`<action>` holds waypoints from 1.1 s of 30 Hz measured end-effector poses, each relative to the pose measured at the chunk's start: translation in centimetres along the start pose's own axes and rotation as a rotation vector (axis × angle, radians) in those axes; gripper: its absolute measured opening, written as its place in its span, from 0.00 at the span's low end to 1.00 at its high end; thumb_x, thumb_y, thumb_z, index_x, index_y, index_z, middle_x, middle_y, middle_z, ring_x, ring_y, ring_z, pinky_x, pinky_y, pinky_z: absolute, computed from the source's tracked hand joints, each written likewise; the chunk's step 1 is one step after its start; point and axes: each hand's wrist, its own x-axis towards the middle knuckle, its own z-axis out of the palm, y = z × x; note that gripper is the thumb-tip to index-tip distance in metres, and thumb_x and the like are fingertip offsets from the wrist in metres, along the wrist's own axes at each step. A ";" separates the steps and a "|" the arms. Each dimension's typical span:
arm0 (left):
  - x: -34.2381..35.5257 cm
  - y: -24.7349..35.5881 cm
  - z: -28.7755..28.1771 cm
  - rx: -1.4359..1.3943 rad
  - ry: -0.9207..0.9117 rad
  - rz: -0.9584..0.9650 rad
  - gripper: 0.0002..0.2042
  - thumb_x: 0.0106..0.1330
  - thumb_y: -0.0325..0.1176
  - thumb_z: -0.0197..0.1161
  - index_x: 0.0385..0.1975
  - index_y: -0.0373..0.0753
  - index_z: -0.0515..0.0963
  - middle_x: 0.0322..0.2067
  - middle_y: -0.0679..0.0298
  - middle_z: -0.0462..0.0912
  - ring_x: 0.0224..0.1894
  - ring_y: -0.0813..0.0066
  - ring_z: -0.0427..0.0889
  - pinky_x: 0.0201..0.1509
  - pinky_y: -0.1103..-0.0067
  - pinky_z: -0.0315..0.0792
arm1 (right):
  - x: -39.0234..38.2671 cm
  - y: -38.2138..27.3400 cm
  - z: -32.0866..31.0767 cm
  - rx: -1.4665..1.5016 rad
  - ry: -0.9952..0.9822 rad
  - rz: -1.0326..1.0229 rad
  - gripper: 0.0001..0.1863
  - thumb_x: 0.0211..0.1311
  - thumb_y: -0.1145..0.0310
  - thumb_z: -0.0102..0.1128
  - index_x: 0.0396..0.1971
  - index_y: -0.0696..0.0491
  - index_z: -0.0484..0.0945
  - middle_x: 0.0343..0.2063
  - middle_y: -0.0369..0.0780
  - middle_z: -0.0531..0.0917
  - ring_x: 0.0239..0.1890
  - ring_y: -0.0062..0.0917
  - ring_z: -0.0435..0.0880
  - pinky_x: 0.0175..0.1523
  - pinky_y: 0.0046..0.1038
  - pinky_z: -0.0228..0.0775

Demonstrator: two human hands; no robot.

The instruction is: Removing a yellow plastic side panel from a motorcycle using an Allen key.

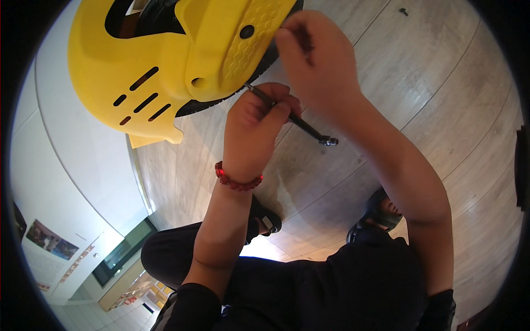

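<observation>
black tool [307,127] in closed left fingers [275,89], right fingers [298,22] curled

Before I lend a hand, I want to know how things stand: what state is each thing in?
Tool: held slanting.
Left hand: closed around the tool.
Shell: slotted, partly covering the tire.
Tire: mostly hidden.
Right hand: raised by the shell's edge, fingers curled; grip unclear.
Bolt: loose on the floor.
Bracelet: worn on the left wrist.
</observation>
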 end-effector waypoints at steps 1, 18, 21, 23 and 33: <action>0.1 0.3 -0.1 0.001 0.004 0.000 0.08 0.63 0.23 0.50 0.41 0.32 0.71 0.35 0.58 0.78 0.37 0.71 0.78 0.45 0.76 0.71 | -0.4 0.1 -0.6 0.116 -0.067 0.244 0.08 0.60 0.66 0.54 0.31 0.57 0.74 0.25 0.37 0.78 0.28 0.21 0.78 0.31 0.22 0.69; 2.6 2.2 2.1 -0.313 -0.159 0.117 0.14 0.68 0.29 0.46 0.51 0.33 0.68 0.42 0.57 0.78 0.43 0.67 0.78 0.50 0.71 0.71 | -4.3 -2.7 -6.9 0.610 -0.366 0.773 0.11 0.59 0.68 0.56 0.31 0.61 0.79 0.15 0.34 0.76 0.19 0.13 0.72 0.26 0.17 0.63; 2.8 2.3 1.9 -0.335 -0.173 0.116 0.14 0.68 0.29 0.47 0.51 0.33 0.68 0.42 0.57 0.78 0.42 0.68 0.78 0.49 0.71 0.71 | -4.8 -2.8 -6.3 0.504 -0.296 0.719 0.10 0.57 0.68 0.58 0.30 0.61 0.79 0.14 0.34 0.75 0.18 0.12 0.70 0.23 0.18 0.61; 3.0 2.0 1.8 -0.345 -0.173 0.109 0.14 0.68 0.29 0.47 0.51 0.33 0.68 0.42 0.57 0.78 0.42 0.68 0.77 0.49 0.71 0.71 | -5.1 -2.6 -6.1 0.436 -0.269 0.676 0.11 0.57 0.67 0.58 0.29 0.61 0.79 0.13 0.35 0.74 0.17 0.12 0.69 0.22 0.19 0.60; 2.9 2.6 1.6 -0.323 -0.173 0.096 0.15 0.68 0.30 0.47 0.52 0.32 0.68 0.41 0.57 0.78 0.41 0.70 0.78 0.49 0.73 0.72 | -4.6 -3.5 -6.0 0.428 -0.278 0.672 0.11 0.57 0.67 0.57 0.28 0.62 0.78 0.13 0.38 0.74 0.16 0.14 0.69 0.22 0.20 0.60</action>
